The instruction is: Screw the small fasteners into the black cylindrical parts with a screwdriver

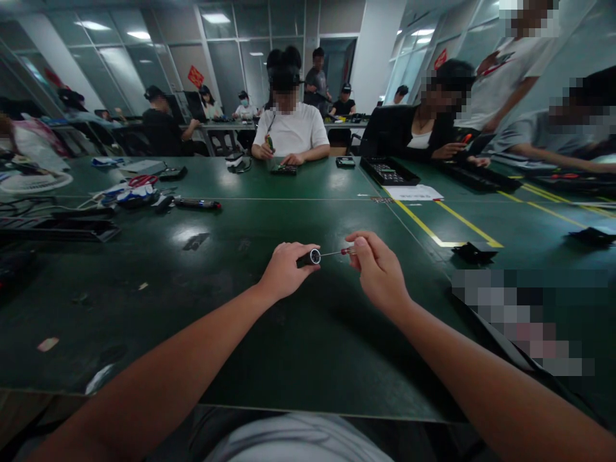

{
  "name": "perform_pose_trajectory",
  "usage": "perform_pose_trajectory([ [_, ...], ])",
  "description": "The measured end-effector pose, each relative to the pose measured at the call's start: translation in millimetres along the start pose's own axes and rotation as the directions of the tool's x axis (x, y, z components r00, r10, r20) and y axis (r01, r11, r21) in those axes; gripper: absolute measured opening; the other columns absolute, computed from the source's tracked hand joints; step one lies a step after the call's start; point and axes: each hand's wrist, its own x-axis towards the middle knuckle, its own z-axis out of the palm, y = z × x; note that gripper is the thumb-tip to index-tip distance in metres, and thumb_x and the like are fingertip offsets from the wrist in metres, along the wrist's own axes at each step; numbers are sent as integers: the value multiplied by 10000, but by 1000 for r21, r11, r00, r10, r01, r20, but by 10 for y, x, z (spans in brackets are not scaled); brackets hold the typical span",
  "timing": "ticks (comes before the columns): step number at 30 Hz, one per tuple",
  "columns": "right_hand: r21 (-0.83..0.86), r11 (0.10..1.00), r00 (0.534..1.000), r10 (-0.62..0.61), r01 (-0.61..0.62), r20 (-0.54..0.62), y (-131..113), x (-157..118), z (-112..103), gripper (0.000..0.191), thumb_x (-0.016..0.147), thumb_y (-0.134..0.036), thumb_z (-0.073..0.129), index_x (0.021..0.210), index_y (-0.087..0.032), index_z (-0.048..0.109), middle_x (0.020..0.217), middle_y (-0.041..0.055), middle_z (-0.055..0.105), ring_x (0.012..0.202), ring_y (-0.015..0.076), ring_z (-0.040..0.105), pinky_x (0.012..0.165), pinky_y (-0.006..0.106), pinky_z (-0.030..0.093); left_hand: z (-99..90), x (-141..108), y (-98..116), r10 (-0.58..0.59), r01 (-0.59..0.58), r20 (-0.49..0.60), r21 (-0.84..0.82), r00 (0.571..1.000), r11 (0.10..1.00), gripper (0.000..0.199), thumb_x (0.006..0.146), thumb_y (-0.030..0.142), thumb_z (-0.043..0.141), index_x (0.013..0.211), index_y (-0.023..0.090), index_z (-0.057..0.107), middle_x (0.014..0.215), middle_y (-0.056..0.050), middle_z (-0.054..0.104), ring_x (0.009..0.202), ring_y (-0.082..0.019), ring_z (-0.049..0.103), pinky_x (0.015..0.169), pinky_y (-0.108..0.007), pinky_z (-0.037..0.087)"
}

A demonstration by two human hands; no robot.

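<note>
My left hand (pixel 289 266) is wrapped round a small black cylinder (pixel 308 258), whose round end with a pale ring faces right and toward me. I cannot make out exactly what kind of device it is. In my right hand (pixel 378 266) is a small screwdriver (pixel 347 251) with a reddish, see-through handle, pinched between thumb and fingers. Its thin metal shaft points left, and the tip reaches the ringed end of the cylinder; whether it touches a screw there is too small to see. Both hands are just above the green tabletop (pixel 269 346).
Left on the table lie a dark pen-like tool (pixel 197 204), red-handled scissors (pixel 143 181) and a black tray (pixel 58 230). Black trays (pixel 389 172) and a white paper (pixel 414 192) lie at the right. A black bracket-like piece (pixel 474 252) is nearer. Across sits a person (pixel 293 128) working.
</note>
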Motion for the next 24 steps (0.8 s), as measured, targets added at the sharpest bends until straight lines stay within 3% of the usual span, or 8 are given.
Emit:
perform_pose_trajectory([
  [3,-62,998,1000,-12,11,-10,-34,2,-6,344,1029,-453,390,1003,-245,662,725,9,625,653,187,591,652,348,436,10,0,-10,7,-7,8,0,1000,1000,369,861,264,752,1223,264,682,1059,-23,723,993,-236,623,984,-449,434],
  [8,-17,1000,1000,-3,3,-1,19,-9,11,225,990,-337,448,1155,-243,569,845,18,654,743,202,617,699,357,454,0,-2,-31,-9,9,-27,-12,1000,1000,386,861,262,751,1239,266,673,1099,-29,716,1028,-237,627,969,-433,446],
  [11,16,1000,1000,18,-19,24,22,-10,7,203,1000,-368,433,1051,-245,586,796,6,626,715,194,591,667,342,439,-4,1,-20,-19,18,-20,-11,1000,1000,381,857,256,756,1230,261,680,1089,-27,721,1017,-235,631,969,-429,444],
  [14,-26,1000,999,16,-15,33,-6,-7,-1,329,1025,-446,378,959,-238,624,747,9,614,675,188,572,650,342,422,1,4,-7,-9,9,-2,-3,1000,1000,373,847,250,768,1212,251,692,1066,-26,728,998,-234,635,951,-423,444],
  [20,7,1000,1000,-7,7,17,33,0,12,192,977,-323,460,1131,-238,538,809,1,604,729,192,587,694,344,440,-7,9,-13,-33,33,-32,-18,999,999,385,844,224,766,1220,246,686,1096,-31,726,1027,-231,639,951,-409,450],
  [24,6,1000,998,5,-6,67,31,12,5,154,979,-370,482,961,-239,561,786,-4,589,709,182,571,667,331,428,-17,5,-17,-32,32,-22,-15,999,999,379,850,228,753,1222,258,688,1104,-35,725,1037,-238,639,961,-415,452],
])
